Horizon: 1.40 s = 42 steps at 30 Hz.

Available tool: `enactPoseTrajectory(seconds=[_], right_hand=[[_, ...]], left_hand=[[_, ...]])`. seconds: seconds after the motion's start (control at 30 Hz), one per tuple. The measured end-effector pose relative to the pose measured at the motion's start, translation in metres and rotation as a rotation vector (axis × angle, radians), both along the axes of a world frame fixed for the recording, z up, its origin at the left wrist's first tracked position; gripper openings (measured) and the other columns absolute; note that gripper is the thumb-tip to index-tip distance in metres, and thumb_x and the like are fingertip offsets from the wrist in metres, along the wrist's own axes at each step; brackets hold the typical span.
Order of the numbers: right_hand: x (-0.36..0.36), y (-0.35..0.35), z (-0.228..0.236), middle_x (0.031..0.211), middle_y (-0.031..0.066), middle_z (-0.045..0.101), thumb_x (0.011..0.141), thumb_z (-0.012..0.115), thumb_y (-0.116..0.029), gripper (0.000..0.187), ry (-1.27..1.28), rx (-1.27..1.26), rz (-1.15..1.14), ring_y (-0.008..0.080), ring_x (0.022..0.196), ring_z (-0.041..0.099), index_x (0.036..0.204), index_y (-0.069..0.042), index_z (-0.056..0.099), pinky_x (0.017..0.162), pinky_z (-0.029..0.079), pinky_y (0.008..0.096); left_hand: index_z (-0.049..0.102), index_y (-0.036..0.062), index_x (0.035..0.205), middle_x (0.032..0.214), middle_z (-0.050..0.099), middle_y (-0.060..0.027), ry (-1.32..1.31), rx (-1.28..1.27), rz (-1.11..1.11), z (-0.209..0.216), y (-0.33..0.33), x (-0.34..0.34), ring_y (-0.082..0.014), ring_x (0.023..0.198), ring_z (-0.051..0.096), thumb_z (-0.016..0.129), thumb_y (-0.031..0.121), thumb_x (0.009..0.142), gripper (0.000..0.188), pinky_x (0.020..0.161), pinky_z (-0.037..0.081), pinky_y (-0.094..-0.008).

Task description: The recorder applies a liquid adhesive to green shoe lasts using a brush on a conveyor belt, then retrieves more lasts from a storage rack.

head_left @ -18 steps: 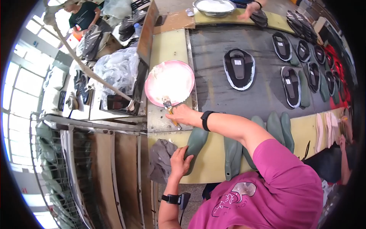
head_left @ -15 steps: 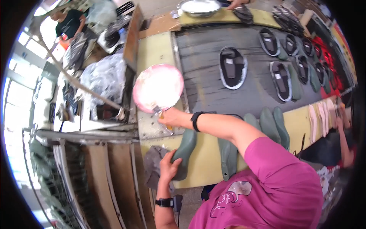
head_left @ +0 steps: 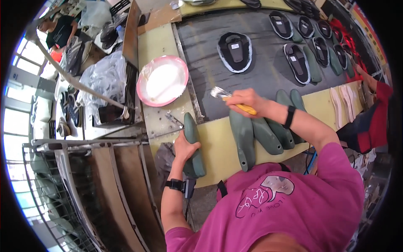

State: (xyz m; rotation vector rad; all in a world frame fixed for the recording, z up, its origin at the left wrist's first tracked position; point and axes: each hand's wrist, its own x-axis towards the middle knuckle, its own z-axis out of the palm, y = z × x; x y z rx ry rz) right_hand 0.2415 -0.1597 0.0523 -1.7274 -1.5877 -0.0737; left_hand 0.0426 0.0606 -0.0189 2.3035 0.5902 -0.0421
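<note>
In my right hand [head_left: 248,102] is a brush [head_left: 243,108] with a yellow handle, its whitened bristles pointing left above the near edge of the dark work surface [head_left: 205,54]. My left hand [head_left: 185,148] grips a green shoe last [head_left: 192,129] at the left of the yellow bench edge [head_left: 216,155]. Beyond it sits a pink-rimmed basin [head_left: 183,69] holding white paste [head_left: 163,82]. More green lasts [head_left: 242,143] lie side by side below my right hand. A crumpled grey cloth [head_left: 163,156] is beside my left wrist, partly covered.
A black slipper with a white edge [head_left: 234,52] lies on the dark surface; several more slippers [head_left: 297,63] and lasts stand to the right. Pale pink strips [head_left: 336,107] lie near a co-worker's red sleeve [head_left: 382,98]. Plastic bags [head_left: 105,80] and a metal rack [head_left: 63,172] are at left.
My right hand has moved right, away from the basin, with the brush now lifted clear. My left hand still holds the last, now turned more upright in view. The head view has shifted.
</note>
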Motion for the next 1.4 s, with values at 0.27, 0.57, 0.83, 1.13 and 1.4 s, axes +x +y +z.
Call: enactPoseTrajectory(seconds=[0.27, 0.57, 0.83, 1.13, 1.4], right_hand=[[-0.024, -0.071, 0.041, 0.070, 0.0082, 0.060, 0.077, 0.059, -0.005, 0.008, 0.334, 0.192, -0.126, 0.0224, 0.058, 0.058, 0.084, -0.006, 0.062, 0.053, 0.044, 0.0292], [0.029, -0.167, 0.010, 0.068, 0.0068, 0.061, 0.080, 0.060, -0.009, 0.009, 0.707, -0.003, -0.201, 0.0197, 0.058, 0.058, 0.088, -0.006, 0.062, 0.053, 0.044, 0.0284], [0.064, -0.245, -0.025, 0.082, 0.0120, 0.062, 0.080, 0.063, -0.016, 0.025, 0.579, 0.208, -0.409, 0.0257, 0.069, 0.062, 0.098, -0.005, 0.050, 0.062, 0.050, 0.0325], [0.134, -0.250, -0.048, 0.124, 0.0247, 0.041, 0.068, 0.073, -0.018, 0.046, 0.244, 0.016, -0.335, 0.0418, 0.106, 0.047, 0.093, -0.006, 0.038, 0.088, 0.041, 0.0418], [0.180, -0.242, -0.129, 0.113, 0.0260, 0.043, 0.064, 0.060, 0.004, 0.037, 0.175, -0.276, -0.375, 0.0424, 0.105, 0.043, 0.094, -0.003, 0.040, 0.089, 0.038, 0.0454]], left_hand=[[0.049, -0.0047, 0.108, 0.091, 0.058, -0.0070, 0.052, -0.840, -0.269, 0.054, -0.034, 0.040, -0.0145, 0.081, 0.053, 0.065, 0.013, 0.048, 0.064, 0.075, 0.044, -0.0278], [0.049, -0.0056, 0.107, 0.092, 0.058, -0.0104, 0.022, -1.060, -0.254, 0.093, -0.147, 0.110, -0.0200, 0.081, 0.057, 0.061, 0.010, 0.047, 0.063, 0.072, 0.047, -0.0304], [0.046, -0.0037, 0.109, 0.094, 0.057, -0.0133, -0.080, -1.075, -0.065, 0.055, -0.229, 0.238, -0.0228, 0.081, 0.058, 0.064, 0.008, 0.060, 0.054, 0.071, 0.049, -0.0328], [0.047, 0.0015, 0.109, 0.092, 0.056, -0.0099, -0.011, -1.070, 0.033, -0.017, -0.261, 0.387, -0.0206, 0.079, 0.056, 0.066, 0.011, 0.064, 0.050, 0.071, 0.047, -0.0333], [0.040, -0.0040, 0.120, 0.105, 0.056, -0.0164, 0.087, -0.645, -0.120, -0.087, -0.262, 0.432, -0.0229, 0.096, 0.055, 0.068, 0.019, 0.071, 0.061, 0.083, 0.043, -0.0327]])
